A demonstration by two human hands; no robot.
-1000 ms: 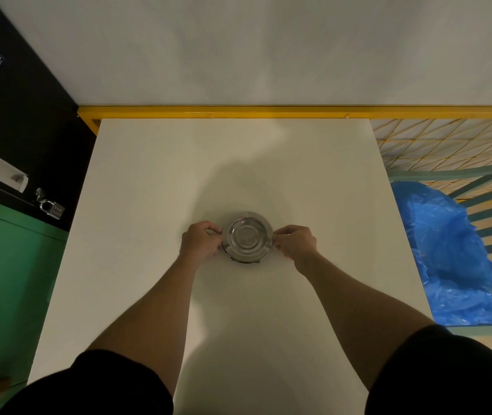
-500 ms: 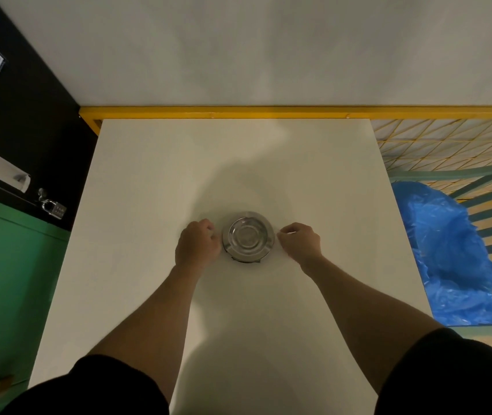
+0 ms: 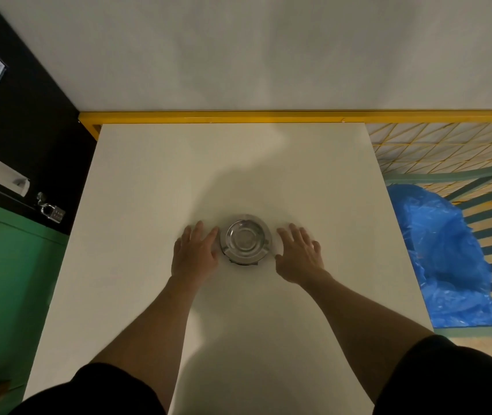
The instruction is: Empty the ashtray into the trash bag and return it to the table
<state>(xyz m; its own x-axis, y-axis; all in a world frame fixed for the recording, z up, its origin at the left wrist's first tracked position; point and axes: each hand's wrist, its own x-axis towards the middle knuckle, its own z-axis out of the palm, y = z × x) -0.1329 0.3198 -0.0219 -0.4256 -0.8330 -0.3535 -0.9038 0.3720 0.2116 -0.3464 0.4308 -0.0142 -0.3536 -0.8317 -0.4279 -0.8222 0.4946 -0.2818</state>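
Observation:
A round shiny metal ashtray [image 3: 245,238] stands upright on the white table [image 3: 149,190], near its middle. My left hand [image 3: 194,255] lies flat on the table just left of the ashtray, fingers spread, its index finger close to the rim. To the right of the ashtray my right hand [image 3: 298,255] rests palm down, fingers apart, a small gap from the rim. Neither hand holds anything. The blue trash bag [image 3: 445,259] hangs in a teal slatted frame to the right of the table.
A yellow rail [image 3: 238,116] runs along the table's far edge under a grey wall. A green and black cabinet with a padlock [image 3: 53,211] stands at the left. The teal frame [image 3: 478,187] borders the table's right side.
Both hands have let go of the ashtray's rim, opened and come to rest flat on the table on either side of it. The ashtray has stayed in place.

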